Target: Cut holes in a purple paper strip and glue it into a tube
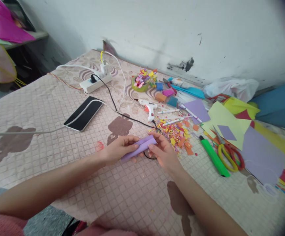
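Observation:
A strip of purple paper [142, 146], folded or rolled lengthwise, is held between my two hands above the quilted cloth. My left hand [122, 149] grips its left part, thumb on top and fingers partly hidden behind it. At the other end, my right hand [164, 152] pinches the paper between thumb and fingers. Just beyond the hands lies a white glue gun [149, 108], its black cord running back to a power strip [95, 83]. Small paper scraps [176, 132] are heaped to the right of the glue gun.
A phone or tablet [84, 113] lies at left under a cable. On the right are a green cutter [214, 157], scissors [227, 154] and sheets of purple paper [264, 154] and yellow paper [227, 123]. A tape roll [140, 86] holding paper cut-outs stands near the wall.

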`<state>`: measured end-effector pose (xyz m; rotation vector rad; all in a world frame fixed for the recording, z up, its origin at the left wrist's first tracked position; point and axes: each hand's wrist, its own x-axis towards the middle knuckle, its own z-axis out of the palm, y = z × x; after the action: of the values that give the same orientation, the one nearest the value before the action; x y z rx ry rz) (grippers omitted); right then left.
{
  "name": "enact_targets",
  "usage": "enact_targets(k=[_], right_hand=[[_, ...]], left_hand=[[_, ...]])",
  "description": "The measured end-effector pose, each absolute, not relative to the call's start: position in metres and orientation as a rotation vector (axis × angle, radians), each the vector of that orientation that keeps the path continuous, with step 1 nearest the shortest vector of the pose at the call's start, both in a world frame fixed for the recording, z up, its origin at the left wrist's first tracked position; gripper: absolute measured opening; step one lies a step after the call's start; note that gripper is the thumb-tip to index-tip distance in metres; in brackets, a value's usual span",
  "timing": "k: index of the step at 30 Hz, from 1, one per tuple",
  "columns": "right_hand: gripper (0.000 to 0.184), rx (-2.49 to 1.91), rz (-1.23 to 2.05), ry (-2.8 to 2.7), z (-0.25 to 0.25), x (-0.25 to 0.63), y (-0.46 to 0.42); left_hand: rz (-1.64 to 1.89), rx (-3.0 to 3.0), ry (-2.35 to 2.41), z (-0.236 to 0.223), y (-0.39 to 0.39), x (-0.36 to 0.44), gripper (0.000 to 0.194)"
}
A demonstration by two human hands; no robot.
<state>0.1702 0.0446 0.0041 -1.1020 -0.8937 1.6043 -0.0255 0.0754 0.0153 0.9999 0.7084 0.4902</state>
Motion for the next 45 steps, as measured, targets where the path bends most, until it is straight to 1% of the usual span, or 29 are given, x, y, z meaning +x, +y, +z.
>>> enact_targets(k=[5, 8, 16, 23, 37, 40, 42, 45], right_hand=[[0.049, -1.017, 1.608, -1.110, 0.001, 0.181, 0.046], [0.051, -1.026, 1.626, -1.157, 0.002, 0.184, 0.046], [0.037, -1.052, 1.591, -1.176, 0.002, 0.181, 0.045], [0.032, -1.116, 1.525, -1.167, 0.000, 0.180, 0.044], [0.034, -1.120, 1.534, -1.174, 0.001, 0.177, 0.044], [0.037, -1.093, 1.535, -1.185, 0.001, 0.177, 0.043], [0.039, -1.084, 1.531, -1.190, 0.001, 0.177, 0.043], [0.037, -1.105, 1.511, -1.184, 0.000, 0.176, 0.043]], left_hand=[[0.439, 0.907, 0.662, 0.017, 0.076, -0.026, 0.035], [0.427, 0.886, 0.640, 0.018, 0.076, -0.026, 0.034], [0.434, 0.966, 0.630, 0.018, 0.074, -0.026, 0.026], [0.537, 1.158, 0.700, 0.022, 0.070, -0.022, 0.022], [0.547, 1.232, 0.742, 0.016, 0.071, -0.023, 0.026], [0.552, 1.224, 0.724, 0.014, 0.071, -0.023, 0.026], [0.552, 1.235, 0.715, 0.013, 0.071, -0.023, 0.026], [0.565, 1.299, 0.723, 0.013, 0.070, -0.023, 0.023]])
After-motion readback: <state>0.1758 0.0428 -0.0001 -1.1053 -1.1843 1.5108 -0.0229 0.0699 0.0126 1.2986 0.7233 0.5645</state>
